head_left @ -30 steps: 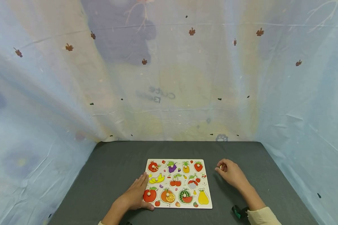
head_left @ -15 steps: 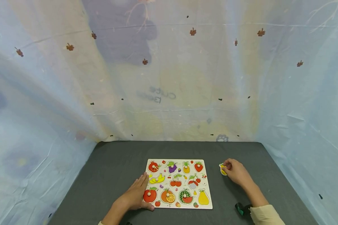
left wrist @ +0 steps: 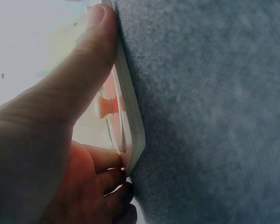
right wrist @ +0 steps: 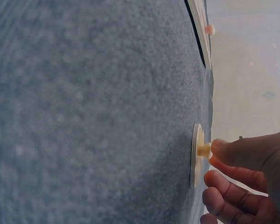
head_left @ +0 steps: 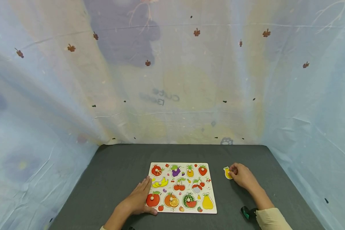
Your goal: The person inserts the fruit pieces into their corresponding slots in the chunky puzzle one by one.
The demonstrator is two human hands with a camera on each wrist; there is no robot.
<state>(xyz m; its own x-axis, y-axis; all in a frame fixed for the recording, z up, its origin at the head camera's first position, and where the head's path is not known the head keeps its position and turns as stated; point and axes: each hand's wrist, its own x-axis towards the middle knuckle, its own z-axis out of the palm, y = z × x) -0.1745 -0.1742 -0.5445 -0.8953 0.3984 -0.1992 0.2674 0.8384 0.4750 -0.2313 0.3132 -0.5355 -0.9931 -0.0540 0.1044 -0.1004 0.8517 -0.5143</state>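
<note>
My right hand pinches the small peg of a yellow pear puzzle piece between thumb and finger. In the right wrist view the pear piece lies flat at the table surface, its peg by my thumb tip. A white fruit puzzle board lies to the left of it. My left hand rests on the board's near left corner, fingers along the left edge and thumb at the near edge. On the board, the pear picture has no peg; several other fruits, such as the watermelon, have pegs.
The board lies on a dark grey table. A pale patterned curtain surrounds the back and sides. A black and green strap is by my right wrist.
My right hand has moved a little to the right and down to the table, and the pear piece now shows at its fingertips. The left hand and the board stay in place.
</note>
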